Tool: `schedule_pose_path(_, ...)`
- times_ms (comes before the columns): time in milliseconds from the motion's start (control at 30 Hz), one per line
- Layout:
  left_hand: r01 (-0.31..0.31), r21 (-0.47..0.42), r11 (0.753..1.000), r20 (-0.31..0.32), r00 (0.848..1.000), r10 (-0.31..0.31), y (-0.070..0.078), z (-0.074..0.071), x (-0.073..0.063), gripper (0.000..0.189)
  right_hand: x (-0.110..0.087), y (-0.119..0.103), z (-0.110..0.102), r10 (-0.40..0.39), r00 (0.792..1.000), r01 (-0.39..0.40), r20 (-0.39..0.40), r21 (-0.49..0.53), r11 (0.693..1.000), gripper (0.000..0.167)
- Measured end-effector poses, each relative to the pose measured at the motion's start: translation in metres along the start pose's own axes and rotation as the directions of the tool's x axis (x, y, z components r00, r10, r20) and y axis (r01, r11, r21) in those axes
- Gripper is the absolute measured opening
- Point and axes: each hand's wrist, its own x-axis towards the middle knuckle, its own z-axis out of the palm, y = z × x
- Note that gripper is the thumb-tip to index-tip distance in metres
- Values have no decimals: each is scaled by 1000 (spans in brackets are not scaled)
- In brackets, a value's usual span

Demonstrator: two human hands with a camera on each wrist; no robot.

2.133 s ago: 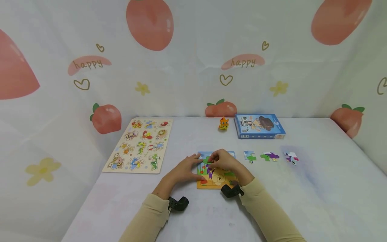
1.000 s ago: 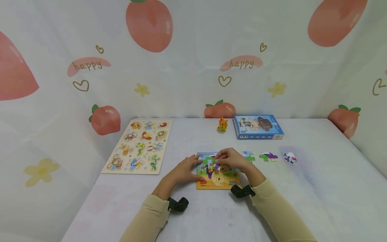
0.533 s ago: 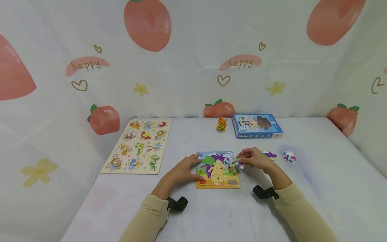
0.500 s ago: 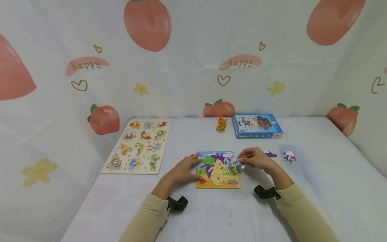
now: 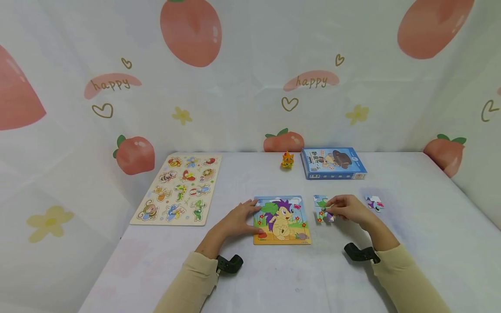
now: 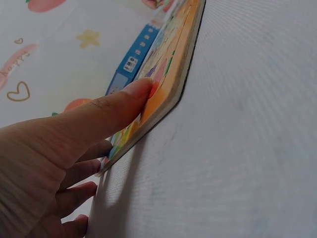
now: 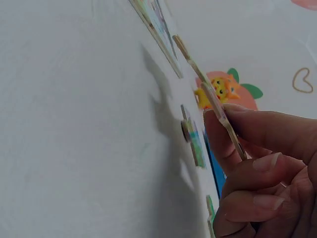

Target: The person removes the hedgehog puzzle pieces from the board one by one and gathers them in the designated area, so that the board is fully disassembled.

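Observation:
The puzzle board [image 5: 282, 239], showing a purple-haired hedgehog, lies flat on the table. My left hand [image 5: 238, 220] rests along its left side, thumb on the front corner and the other fingers spread near the back; the left wrist view shows the thumb [image 6: 106, 111] pressing the orange rim. Right of the board, my right hand [image 5: 348, 208] pinches a jigsaw piece [image 5: 322, 217] with red flowers and purple. Seen edge-on in the right wrist view, the held piece [image 7: 218, 106] is raised above the table, between thumb and fingers. A loose piece [image 5: 320, 201] in blue and green lies just behind it.
Another piece [image 5: 374, 203] lies farther right; a green one [image 7: 210, 210] is hidden by my right hand in the head view. A blue box [image 5: 334, 163] and small orange toy [image 5: 287, 160] stand behind. An animal peg puzzle [image 5: 176, 190] lies left.
My right hand has come away from above the board and moved right, carrying the pinched jigsaw piece past the board's right edge. My left hand has stayed at the board's left side.

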Motion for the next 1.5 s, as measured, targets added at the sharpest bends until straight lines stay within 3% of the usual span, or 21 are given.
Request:
schedule_pose_path(467,3,12,1000,-2,1000,-3,3,0,-1,75,-6,9,0,23,1000,-23,0,6,1000,31)
schedule_pose_path(700,4,8,1000,-4,1000,-4,2,1,-1,74,-6,9,4,-33,999,33,-1,-56,998,31)
schedule_pose_path(1000,3,12,1000,-1,1000,-3,0,2,0,75,-6,12,5,-39,999,40,14,-66,997,31)
schedule_pose_path(1300,11,9,1000,0,1000,-11,1,1,0,75,-6,9,8,-20,999,14,-47,-126,992,24)
schedule_pose_path(1500,14,12,1000,5,1000,-14,1,1,0,74,-10,8,7,1,996,-20,-85,-216,976,32)
